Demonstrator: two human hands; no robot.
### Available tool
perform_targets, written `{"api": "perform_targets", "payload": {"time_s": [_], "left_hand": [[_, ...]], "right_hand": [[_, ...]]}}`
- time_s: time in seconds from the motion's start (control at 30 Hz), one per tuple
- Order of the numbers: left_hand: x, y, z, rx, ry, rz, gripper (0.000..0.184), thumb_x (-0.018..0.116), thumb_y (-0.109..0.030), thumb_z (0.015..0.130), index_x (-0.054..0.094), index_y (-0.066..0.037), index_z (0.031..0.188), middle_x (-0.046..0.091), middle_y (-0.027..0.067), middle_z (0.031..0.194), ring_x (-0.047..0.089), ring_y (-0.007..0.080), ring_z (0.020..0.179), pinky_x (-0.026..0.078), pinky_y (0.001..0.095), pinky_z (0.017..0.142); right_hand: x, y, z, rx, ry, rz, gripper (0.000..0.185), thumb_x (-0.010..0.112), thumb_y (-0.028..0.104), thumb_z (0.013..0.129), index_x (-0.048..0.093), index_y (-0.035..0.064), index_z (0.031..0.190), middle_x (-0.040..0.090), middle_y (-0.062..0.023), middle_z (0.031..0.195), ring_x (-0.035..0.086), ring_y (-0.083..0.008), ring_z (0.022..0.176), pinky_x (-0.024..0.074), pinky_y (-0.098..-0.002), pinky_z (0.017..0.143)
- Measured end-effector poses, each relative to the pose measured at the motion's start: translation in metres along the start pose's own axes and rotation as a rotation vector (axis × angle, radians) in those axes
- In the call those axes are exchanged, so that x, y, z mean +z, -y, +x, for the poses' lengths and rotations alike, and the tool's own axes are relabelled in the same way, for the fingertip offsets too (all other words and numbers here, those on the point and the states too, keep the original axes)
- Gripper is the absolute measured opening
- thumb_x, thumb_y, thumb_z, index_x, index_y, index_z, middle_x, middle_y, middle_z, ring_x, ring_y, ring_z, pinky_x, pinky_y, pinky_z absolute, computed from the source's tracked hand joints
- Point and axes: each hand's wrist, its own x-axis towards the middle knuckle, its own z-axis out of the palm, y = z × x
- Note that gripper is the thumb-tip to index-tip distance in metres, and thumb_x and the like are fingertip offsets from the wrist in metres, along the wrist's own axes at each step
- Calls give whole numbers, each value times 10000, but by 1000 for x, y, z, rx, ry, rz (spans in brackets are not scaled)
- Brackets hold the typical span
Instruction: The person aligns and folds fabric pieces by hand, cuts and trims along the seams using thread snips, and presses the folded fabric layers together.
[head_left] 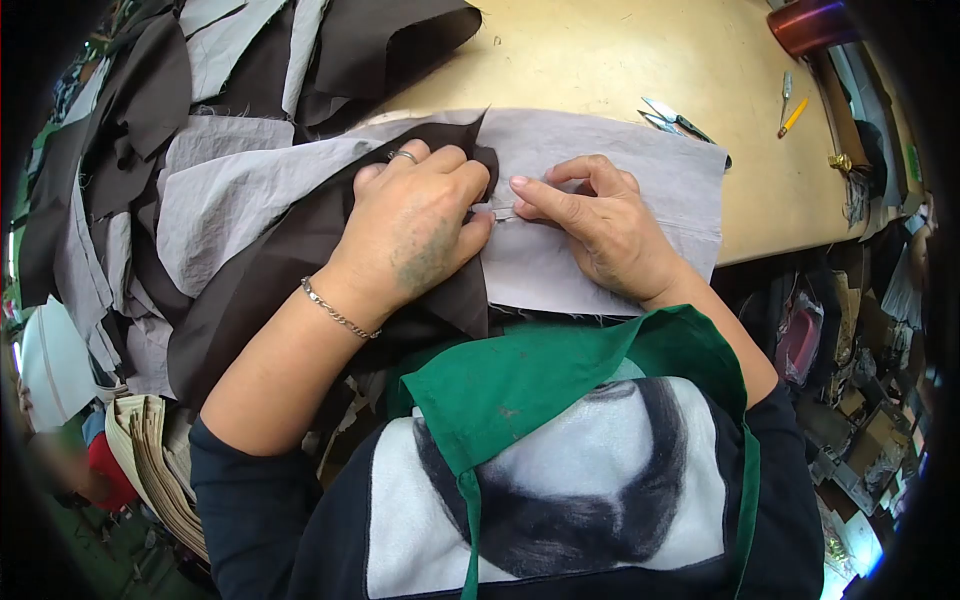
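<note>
A light grey fabric panel point(640, 170) lies across the near edge of the table, with a seam running along its length. Dark brown fabric point(250, 255) overlaps its left end. My left hand point(425, 215), wearing a ring and a chain bracelet, has its fingers curled over the dark fabric's edge, its thumb beside the seam. Just to the right, my right hand point(605, 220) pinches at the seam of the grey panel with thumb and forefinger. The fingertips of both hands are close together, and they partly hide the fabric between them.
More grey and brown fabric pieces point(225, 150) are heaped at the left. Beyond the panel lie scissors point(685, 125), partly under it, and a yellow-handled tool point(794, 118). A shiny reddish cylinder point(808, 27) stands at the table's point(600, 60) far right. Cluttered boxes fill the lower right.
</note>
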Motion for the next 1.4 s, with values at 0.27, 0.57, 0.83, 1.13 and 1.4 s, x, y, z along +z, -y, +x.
{"api": "perform_targets", "payload": {"time_s": [0.27, 0.57, 0.83, 1.13, 1.4], "left_hand": [[-9, -2, 9, 3, 85, 156, 185, 703, -238, 742, 589, -108, 807, 563, 9, 818, 569, 228, 880, 439, 424, 717], [-8, -2, 4, -136, 76, 67, 352, 697, -253, 735, 634, -154, 1067, 564, 21, 1153, 498, 269, 1135, 411, 549, 891], [12, 0, -13, -168, 6, 39, 534, 688, -281, 749, 573, -221, 1268, 344, 55, 1471, 234, 315, 1402, 172, 759, 991], [7, 1, -9, -158, -19, -142, 239, 738, -191, 729, 589, -105, 895, 483, 56, 1182, 397, 300, 1253, 245, 751, 963], [-3, 3, 0, -49, -38, 162, 120, 713, -151, 748, 616, -83, 773, 489, 35, 1027, 467, 240, 1140, 319, 727, 938]], "right_hand": [[-6, 4, -1, -58, 93, -122, 512, 543, 160, 799, 545, 255, 1302, 646, 90, 1050, 542, -224, 1039, 437, -394, 812], [-3, 9, -2, -175, 133, -304, 434, 510, 223, 857, 555, 277, 1286, 606, 98, 1157, 457, -202, 1183, 354, -361, 896], [-4, 8, -3, -159, 105, -297, 411, 508, 208, 867, 581, 244, 1269, 656, 76, 1140, 466, -205, 1209, 328, -358, 910], [-5, 8, 0, -120, 101, -237, 445, 571, 139, 825, 590, 237, 1259, 669, 83, 1118, 492, -216, 1191, 354, -358, 885], [-4, 8, -3, -160, 126, -287, 421, 528, 180, 843, 593, 248, 1253, 655, 76, 1140, 492, -209, 1182, 313, -348, 932]]}}
